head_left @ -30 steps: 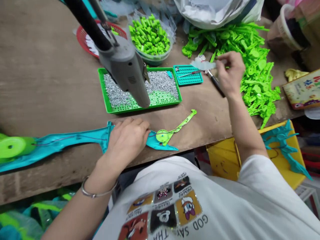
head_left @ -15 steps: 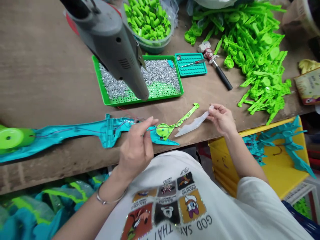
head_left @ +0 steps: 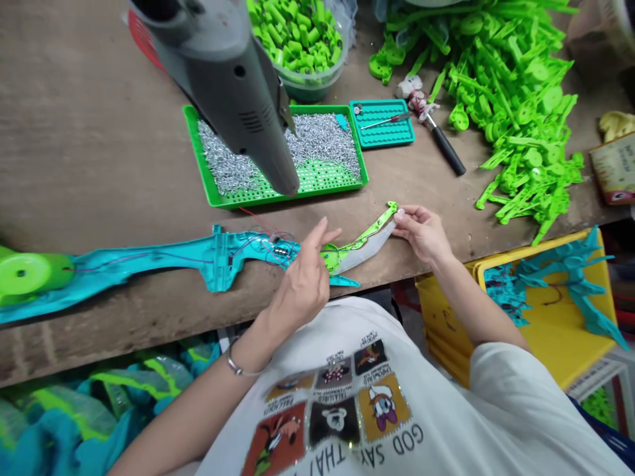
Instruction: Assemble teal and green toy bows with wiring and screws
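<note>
A long teal plastic shell [head_left: 149, 260] lies along the table's front edge, thin wires running over it to a green disc [head_left: 22, 276] at the far left. A lime-green lever with a round hub [head_left: 358, 240] rests at the shell's right tip. My left hand [head_left: 303, 285] hovers over that tip, fingers partly stretched and apart, holding nothing I can see. My right hand [head_left: 421, 232] pinches a pale translucent strip [head_left: 364, 251] and lays it along the lever.
A grey hanging power screwdriver [head_left: 233, 86] dangles over a green tray of small silver screws [head_left: 285, 155]. Behind stand a tub of green pieces [head_left: 297, 39], a small teal tray [head_left: 381, 123], a black-handled tool [head_left: 444, 147] and a heap of green parts [head_left: 510, 92]. A yellow bin [head_left: 540, 311] sits at the right.
My right hand left the black-handled tool at the back and brought a pale strip down to the lever. My left hand lifted off the teal shell and shifted right.
</note>
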Motion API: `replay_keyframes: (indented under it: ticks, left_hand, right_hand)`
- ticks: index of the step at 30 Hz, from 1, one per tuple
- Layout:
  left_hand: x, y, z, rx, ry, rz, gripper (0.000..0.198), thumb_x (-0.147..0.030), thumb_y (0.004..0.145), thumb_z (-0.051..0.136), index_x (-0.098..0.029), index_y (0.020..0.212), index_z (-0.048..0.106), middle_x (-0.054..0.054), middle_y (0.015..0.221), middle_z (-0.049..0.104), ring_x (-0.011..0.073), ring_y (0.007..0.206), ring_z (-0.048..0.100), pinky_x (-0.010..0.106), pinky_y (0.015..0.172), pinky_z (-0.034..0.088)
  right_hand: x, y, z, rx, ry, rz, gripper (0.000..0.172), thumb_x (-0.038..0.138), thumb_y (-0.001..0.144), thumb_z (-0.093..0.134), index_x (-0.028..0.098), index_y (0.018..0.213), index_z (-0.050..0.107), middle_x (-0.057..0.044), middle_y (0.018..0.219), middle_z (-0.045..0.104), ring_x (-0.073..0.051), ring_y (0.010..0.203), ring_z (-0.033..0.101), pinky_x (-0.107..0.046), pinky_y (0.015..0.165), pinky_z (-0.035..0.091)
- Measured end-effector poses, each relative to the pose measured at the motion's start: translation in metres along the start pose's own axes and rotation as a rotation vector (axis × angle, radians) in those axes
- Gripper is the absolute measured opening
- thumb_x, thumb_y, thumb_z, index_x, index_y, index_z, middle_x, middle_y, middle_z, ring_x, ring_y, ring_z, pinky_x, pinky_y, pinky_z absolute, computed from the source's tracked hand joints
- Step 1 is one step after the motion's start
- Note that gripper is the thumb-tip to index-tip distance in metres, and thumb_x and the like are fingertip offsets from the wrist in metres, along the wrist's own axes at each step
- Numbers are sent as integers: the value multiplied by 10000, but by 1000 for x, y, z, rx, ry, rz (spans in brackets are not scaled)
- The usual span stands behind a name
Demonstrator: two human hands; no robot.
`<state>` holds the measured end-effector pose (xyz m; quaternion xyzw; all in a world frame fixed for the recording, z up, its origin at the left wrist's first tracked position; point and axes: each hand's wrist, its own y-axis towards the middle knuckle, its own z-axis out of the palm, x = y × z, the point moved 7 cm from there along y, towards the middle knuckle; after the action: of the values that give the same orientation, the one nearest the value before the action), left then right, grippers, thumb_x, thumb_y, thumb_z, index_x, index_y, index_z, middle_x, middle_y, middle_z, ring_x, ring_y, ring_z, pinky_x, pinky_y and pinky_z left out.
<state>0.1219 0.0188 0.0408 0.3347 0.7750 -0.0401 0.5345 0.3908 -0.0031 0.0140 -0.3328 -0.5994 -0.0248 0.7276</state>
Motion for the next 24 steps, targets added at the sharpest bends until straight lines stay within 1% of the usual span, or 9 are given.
replay_keyframes:
  ticks: [3,6,9,11,13,17,20,22,24]
  left_hand:
    - [4,4,8,56,-23,-4,696,-107,1016,372,-172,1656,106,200,1509,548,235,1395,567,448,1167,484]
    - [5,6,12,82,-1,17,709,-158,1031,419,-191,1664,103,187,1508,558,240,1402,561,448,1170,486]
    - [0,4,21,152,122,153,720,-266,1018,562,-237,1651,221,166,1557,525,271,1434,532,486,1191,469]
    - [-2,2,28,192,231,243,662,-276,1004,603,-255,1610,338,154,1573,513,284,1436,532,519,1202,455]
    - [0,-1,33,194,307,290,588,-226,1010,581,-246,1572,410,153,1557,534,282,1420,551,531,1197,458]
    - [5,-4,39,165,354,337,565,-177,1006,564,-220,1556,442,152,1515,577,276,1395,577,527,1187,471]
    - [8,-5,41,165,370,349,573,-170,1002,566,-223,1560,445,147,1505,588,275,1373,597,525,1176,483]
    - [9,-5,42,156,382,353,571,-170,1000,570,-225,1556,455,146,1496,596,275,1349,618,522,1169,490]
    - [8,-4,41,138,392,371,558,-167,995,581,-215,1541,475,150,1481,608,270,1319,641,513,1161,498]
  right_hand:
    - [1,3,3,20,-18,2,483,337,563,987,174,906,690,9,829,753,-120,737,732,-252,713,670]
    - [0,6,0,-1,-79,8,473,314,594,975,180,918,659,23,768,749,-113,673,728,-233,654,662]
    - [-1,9,-3,-28,-162,27,468,304,644,959,195,933,608,27,742,752,-111,612,723,-203,562,634]
    - [-2,11,-4,-33,-196,39,472,302,647,962,194,920,592,21,728,752,-109,593,722,-183,533,618]
    - [-2,12,-4,-28,-209,40,472,297,636,968,188,910,599,16,709,748,-111,593,727,-176,534,618]
    - [-1,16,-5,-37,-209,34,481,308,606,979,183,884,607,4,686,745,-123,595,738,-188,539,629]
    - [-1,23,-8,-27,-253,62,468,415,624,963,204,827,597,9,656,741,-130,579,732,-213,516,627]
    - [0,27,-7,11,-315,83,468,508,636,940,228,770,590,23,635,738,-143,568,725,-251,491,626]
    - [1,30,-6,45,-367,97,476,554,625,933,236,715,590,22,619,734,-160,554,716,-285,471,619]
